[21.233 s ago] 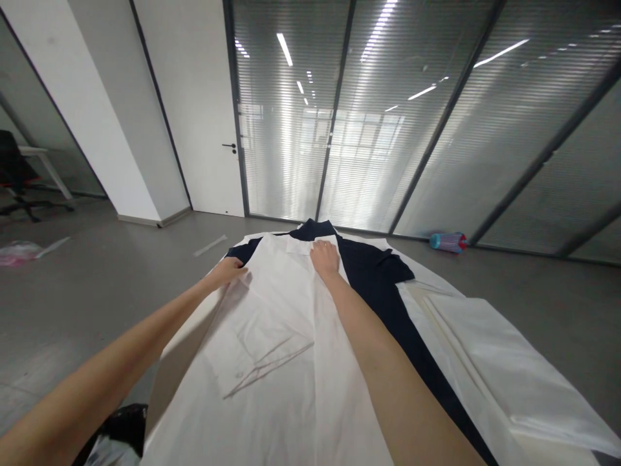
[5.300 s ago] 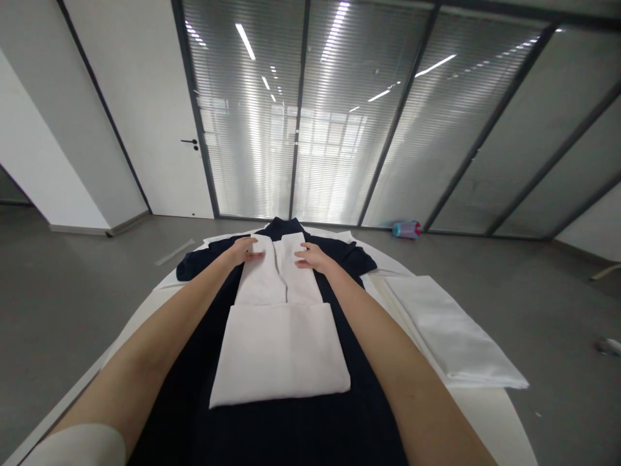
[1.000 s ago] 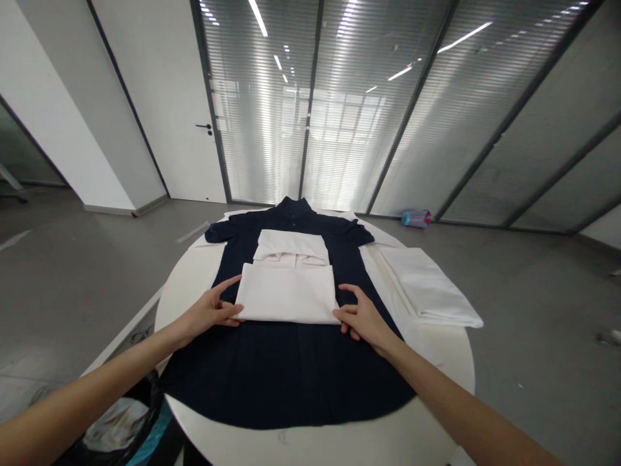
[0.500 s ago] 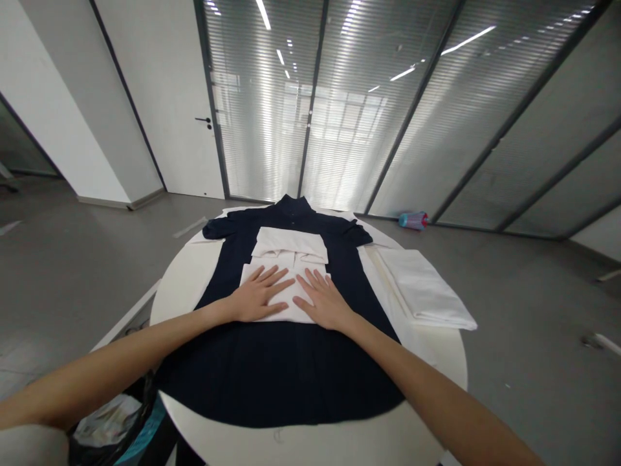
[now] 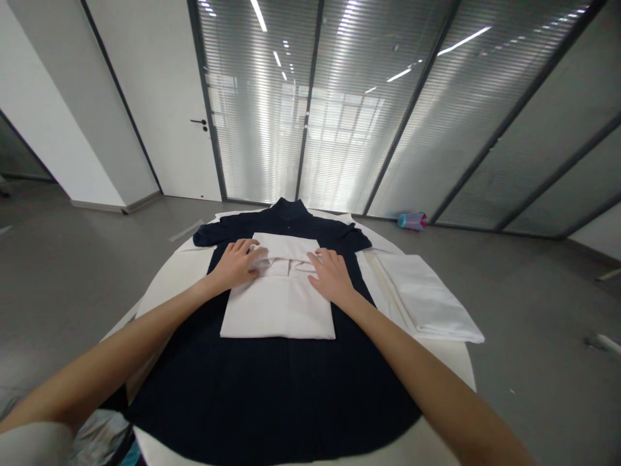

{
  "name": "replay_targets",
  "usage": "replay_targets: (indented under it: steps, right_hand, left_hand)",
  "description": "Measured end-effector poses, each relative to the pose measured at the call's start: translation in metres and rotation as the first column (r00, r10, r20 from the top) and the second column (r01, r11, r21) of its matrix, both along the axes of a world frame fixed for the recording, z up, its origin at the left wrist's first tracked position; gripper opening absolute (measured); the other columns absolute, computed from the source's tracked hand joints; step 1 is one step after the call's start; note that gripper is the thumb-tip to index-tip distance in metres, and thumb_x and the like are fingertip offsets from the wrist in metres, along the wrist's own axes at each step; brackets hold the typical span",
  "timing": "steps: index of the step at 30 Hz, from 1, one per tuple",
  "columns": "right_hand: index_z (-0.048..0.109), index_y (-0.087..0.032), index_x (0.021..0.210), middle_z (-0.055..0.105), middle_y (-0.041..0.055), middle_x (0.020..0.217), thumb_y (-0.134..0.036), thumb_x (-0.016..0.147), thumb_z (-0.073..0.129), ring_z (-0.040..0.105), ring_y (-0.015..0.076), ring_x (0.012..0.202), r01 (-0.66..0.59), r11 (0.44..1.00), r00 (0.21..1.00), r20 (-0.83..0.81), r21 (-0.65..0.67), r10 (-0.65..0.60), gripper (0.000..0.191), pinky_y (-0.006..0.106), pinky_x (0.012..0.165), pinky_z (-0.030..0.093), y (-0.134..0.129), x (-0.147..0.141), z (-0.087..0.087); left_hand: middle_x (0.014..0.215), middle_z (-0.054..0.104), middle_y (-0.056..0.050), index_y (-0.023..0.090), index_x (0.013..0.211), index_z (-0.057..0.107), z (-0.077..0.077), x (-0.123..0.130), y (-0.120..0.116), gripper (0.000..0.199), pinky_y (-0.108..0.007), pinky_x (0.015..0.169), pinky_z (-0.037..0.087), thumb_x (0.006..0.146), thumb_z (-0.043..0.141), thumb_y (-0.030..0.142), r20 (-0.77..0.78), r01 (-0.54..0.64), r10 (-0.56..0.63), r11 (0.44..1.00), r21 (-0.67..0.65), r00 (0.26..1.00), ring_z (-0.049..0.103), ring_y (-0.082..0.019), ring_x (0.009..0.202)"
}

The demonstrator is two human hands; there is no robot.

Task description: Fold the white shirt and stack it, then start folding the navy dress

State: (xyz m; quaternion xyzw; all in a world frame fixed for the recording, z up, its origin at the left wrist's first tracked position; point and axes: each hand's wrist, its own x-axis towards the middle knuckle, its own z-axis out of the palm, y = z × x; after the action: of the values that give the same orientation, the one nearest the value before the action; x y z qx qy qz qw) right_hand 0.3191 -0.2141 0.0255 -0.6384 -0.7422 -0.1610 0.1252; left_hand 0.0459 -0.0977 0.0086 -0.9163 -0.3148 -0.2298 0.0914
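Observation:
A dark navy short-sleeved shirt (image 5: 272,395) lies spread on a round white table (image 5: 449,362), its collar at the far side. On its middle rests a folded white garment (image 5: 281,310), with a loose fold across its upper part. My left hand (image 5: 237,264) touches the left end of that fold, fingers bent and apart. At the fold's right end is my right hand (image 5: 333,275), its fingers apart on the white cloth. Neither hand is closed round the fabric.
Folded white cloth (image 5: 424,294) lies at the table's right edge, partly overhanging it. Below the table at the lower left is a bag with crumpled items (image 5: 99,437). A blue and red object (image 5: 412,221) lies on the floor by the glass wall.
Both hands have moved away from me, from the lower part of the white garment to its upper fold. The white garment's lower part is now uncovered, and the view has shifted slightly.

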Motion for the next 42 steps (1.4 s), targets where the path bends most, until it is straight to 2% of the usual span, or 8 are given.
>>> replay_targets:
  steps: [5,12,21,26,30,35,39,42]
  right_hand:
    - [0.056,-0.009,0.134,0.062,0.016,0.116,-0.01,0.097,0.043,0.049,0.0302,0.107,-0.093,0.99,0.976,0.206,0.11,0.069,0.04,0.045,0.093,0.036,0.018,-0.032,-0.01]
    - [0.066,-0.009,0.115,0.063,0.0143,0.099,-0.009,0.098,0.041,0.051,0.0282,0.093,-0.121,0.987,0.976,0.197,0.109,0.098,0.031,0.042,0.083,0.037,0.019,-0.038,-0.025]
    - [0.073,-0.016,0.102,0.066,0.0125,0.096,-0.03,0.104,0.037,0.055,0.0254,0.099,-0.168,0.984,0.985,0.022,-0.063,0.17,0.038,0.038,0.088,0.039,0.019,-0.032,-0.014]
    - [0.065,-0.018,0.125,0.064,0.0131,0.122,-0.028,0.105,0.031,0.054,0.0244,0.114,-0.034,0.998,0.978,-0.204,0.057,0.045,0.04,0.038,0.098,0.037,0.048,-0.036,0.006]
    - [0.049,-0.019,0.146,0.044,0.0136,0.151,-0.037,0.106,0.031,0.036,0.0282,0.14,0.035,0.999,0.976,-0.213,-0.034,-0.041,0.047,0.043,0.112,0.028,0.076,-0.037,-0.012]
    - [0.049,-0.02,0.147,0.044,0.0144,0.152,-0.044,0.106,0.026,0.036,0.0305,0.141,0.065,0.991,0.966,-0.242,-0.115,-0.091,0.052,0.049,0.114,0.025,0.085,-0.036,-0.041]
    - [0.051,-0.018,0.144,0.047,0.0131,0.151,-0.044,0.106,0.023,0.039,0.0255,0.14,0.045,0.993,0.926,-0.368,-0.113,-0.083,0.054,0.043,0.114,0.031,0.091,-0.021,-0.03]
    - [0.043,-0.016,0.15,0.036,0.0124,0.158,-0.044,0.106,0.025,0.03,0.0253,0.146,0.082,0.995,0.911,-0.401,-0.054,-0.097,0.055,0.041,0.116,0.029,0.095,-0.001,-0.02]
  left_hand:
    - [0.131,0.061,-0.012,0.022,0.129,0.059,-0.006,0.024,-0.01,0.045,-0.046,0.095,0.04,0.085,0.057,0.013,-0.113,-0.001,0.015,0.993,0.122,0.994,0.052,-0.032,0.121]
    - [0.101,0.068,-0.013,0.017,0.114,0.067,-0.015,0.022,-0.016,0.027,-0.044,0.084,0.041,0.096,0.047,0.015,-0.093,-0.048,0.068,0.979,0.2,0.993,0.06,-0.028,0.094]
    - [0.086,0.064,-0.009,0.018,0.091,0.074,0.009,0.024,-0.007,0.033,-0.035,0.079,0.046,0.096,0.051,0.041,-0.073,0.121,-0.129,0.987,-0.104,0.989,0.063,-0.022,0.082]
    - [0.12,0.065,-0.015,0.016,0.116,0.068,0.017,0.051,0.003,0.035,-0.044,0.101,0.042,0.098,0.05,0.039,0.054,0.157,-0.152,0.981,-0.113,0.987,0.059,-0.03,0.116]
    - [0.149,0.047,-0.019,0.013,0.141,0.05,-0.005,0.066,0.011,0.06,-0.051,0.117,0.025,0.093,0.059,0.048,-0.094,0.192,-0.204,0.973,-0.124,0.974,0.035,-0.035,0.144]
    - [0.157,0.037,-0.017,0.017,0.148,0.043,-0.023,0.064,0.018,0.067,-0.055,0.12,0.017,0.094,0.052,0.056,-0.092,0.168,-0.196,0.955,-0.245,0.976,0.026,-0.034,0.149]
    - [0.149,0.05,-0.015,0.017,0.145,0.05,-0.011,0.059,0.032,0.062,-0.05,0.119,0.027,0.097,0.042,0.057,0.109,0.226,-0.199,0.89,-0.395,0.974,0.039,-0.031,0.143]
    - [0.148,0.051,-0.014,0.016,0.142,0.054,-0.007,0.05,0.048,0.058,-0.047,0.119,0.027,0.102,0.032,0.051,0.24,0.179,-0.092,0.912,-0.369,0.966,0.037,-0.028,0.145]
